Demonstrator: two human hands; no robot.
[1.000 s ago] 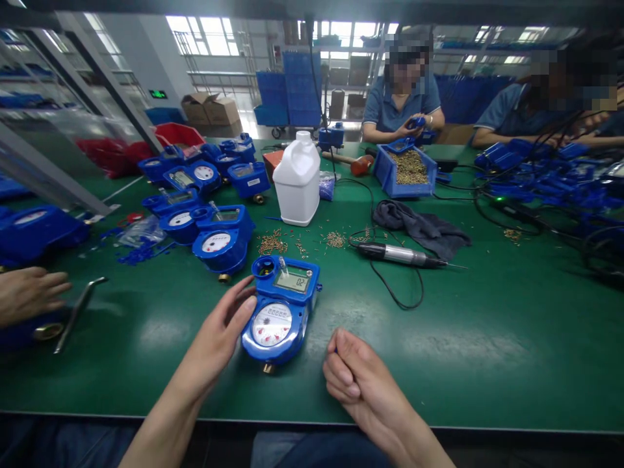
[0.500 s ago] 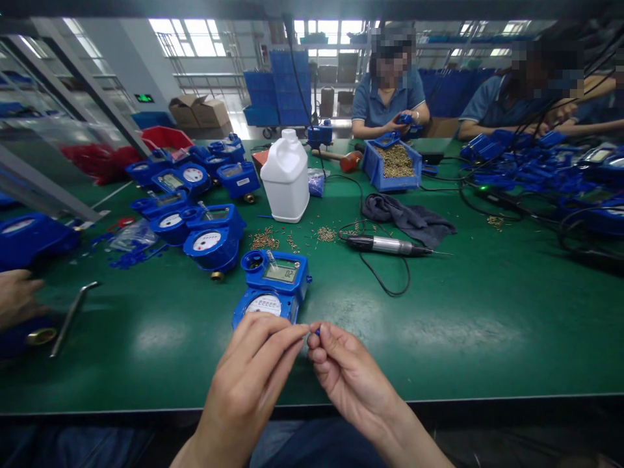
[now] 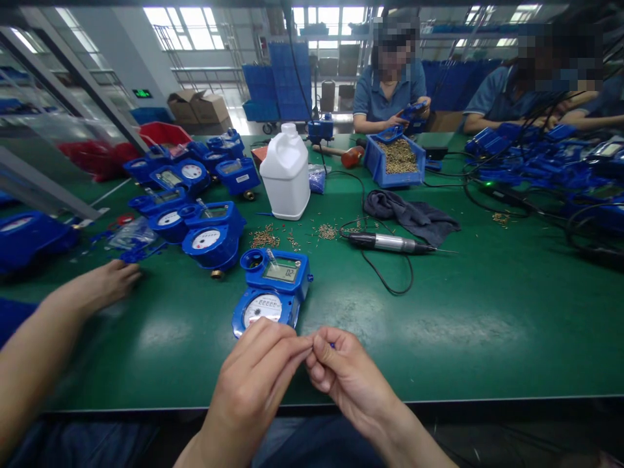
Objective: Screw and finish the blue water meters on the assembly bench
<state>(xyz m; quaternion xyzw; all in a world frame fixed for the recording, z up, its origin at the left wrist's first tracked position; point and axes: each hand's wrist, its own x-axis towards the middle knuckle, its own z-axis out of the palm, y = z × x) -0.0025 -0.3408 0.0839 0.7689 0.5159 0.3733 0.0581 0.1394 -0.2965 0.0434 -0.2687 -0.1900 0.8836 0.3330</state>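
Both hands meet just in front of a blue water meter (image 3: 273,286) with a display and a round white dial. My right hand (image 3: 346,364) is closed, with a small blue piece (image 3: 332,345) showing between its fingers; its exact kind is too small to tell. My left hand (image 3: 258,377) has thumb and fingertips pressed together, touching the right fingertips. Whatever the left fingertips hold, if anything, is hidden. The lower edge of the meter lies behind my left knuckles.
An electric screwdriver (image 3: 390,243) and a dark cloth (image 3: 414,214) lie to the right, behind loose screws (image 3: 327,231). A white jug (image 3: 286,175) and a blue screw bin (image 3: 397,175) stand farther back. More meters (image 3: 209,237) sit left, where another person's hand (image 3: 114,279) reaches in.
My fingertips have come together, and the blue piece sits deeper in my right fingers. The other person's arm has reached in from the left; the metal hex key there is out of sight.
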